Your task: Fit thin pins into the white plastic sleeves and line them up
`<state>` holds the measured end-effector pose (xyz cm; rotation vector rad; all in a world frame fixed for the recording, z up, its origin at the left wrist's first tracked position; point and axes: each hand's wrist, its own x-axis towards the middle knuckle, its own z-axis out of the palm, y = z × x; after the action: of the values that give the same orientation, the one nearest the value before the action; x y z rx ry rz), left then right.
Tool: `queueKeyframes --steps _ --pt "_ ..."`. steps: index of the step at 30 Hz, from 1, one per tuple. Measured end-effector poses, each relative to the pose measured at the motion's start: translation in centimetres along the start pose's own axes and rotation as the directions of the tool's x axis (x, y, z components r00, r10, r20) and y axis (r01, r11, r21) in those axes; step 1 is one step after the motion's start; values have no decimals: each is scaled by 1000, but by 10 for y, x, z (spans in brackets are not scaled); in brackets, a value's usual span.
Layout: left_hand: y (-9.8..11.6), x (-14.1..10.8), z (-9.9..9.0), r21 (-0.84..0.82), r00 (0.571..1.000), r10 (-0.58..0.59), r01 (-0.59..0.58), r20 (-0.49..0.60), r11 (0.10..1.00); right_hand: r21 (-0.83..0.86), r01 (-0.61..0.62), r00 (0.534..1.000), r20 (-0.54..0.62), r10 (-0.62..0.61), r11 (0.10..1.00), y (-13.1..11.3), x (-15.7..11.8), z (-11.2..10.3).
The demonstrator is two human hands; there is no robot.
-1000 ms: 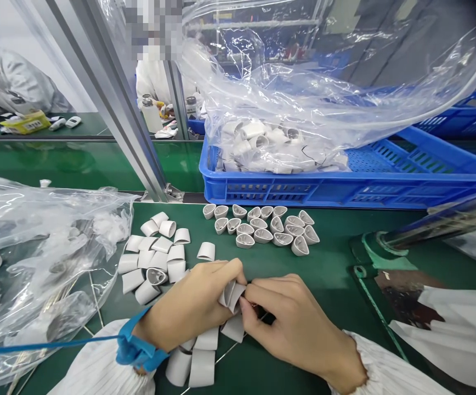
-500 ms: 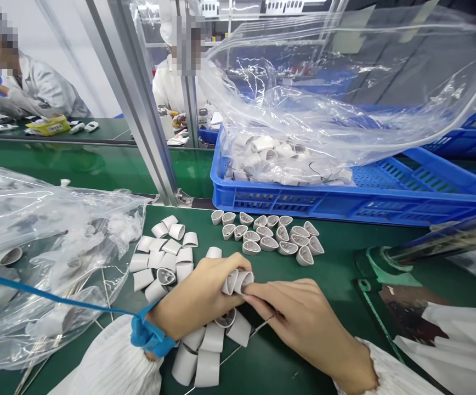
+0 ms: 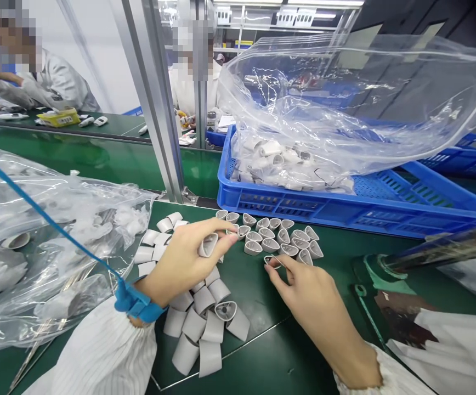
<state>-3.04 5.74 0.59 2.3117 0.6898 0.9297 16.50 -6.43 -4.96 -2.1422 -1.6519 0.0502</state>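
Observation:
My left hand (image 3: 188,255), with a blue wrist strap (image 3: 139,299), is closed round a light grey plastic sleeve (image 3: 208,245), its open end showing between thumb and palm. The tips of its thumb and forefinger come close to the upright sleeves (image 3: 253,248) grouped on the green table. My right hand (image 3: 310,285) pinches another light grey sleeve (image 3: 271,260) at the front of that group, with its rim partly hidden by the fingers. Below my left hand lies a pile of similar sleeves (image 3: 210,357), most on their sides. More sleeves (image 3: 149,237) are partly covered by my left hand.
A blue crate (image 3: 262,204) at the back holds an open clear plastic bag (image 3: 345,148) of similar parts. More clear bags (image 3: 98,192) cover the left side. A metal post (image 3: 151,99) rises behind the table. A green metal fixture (image 3: 386,269) stands right. Two people work across the bench.
My hands have moved apart from where they met over two sleeves. My right hand has carried one sleeve to the upright group; my left hand keeps one and has shifted left and up.

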Motion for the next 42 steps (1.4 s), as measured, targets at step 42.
queueKeyframes --steps 42 --pt "-7 -22 26 -90 896 85 -51 435 995 343 269 946 83 -314 900 -11 -10 -8"
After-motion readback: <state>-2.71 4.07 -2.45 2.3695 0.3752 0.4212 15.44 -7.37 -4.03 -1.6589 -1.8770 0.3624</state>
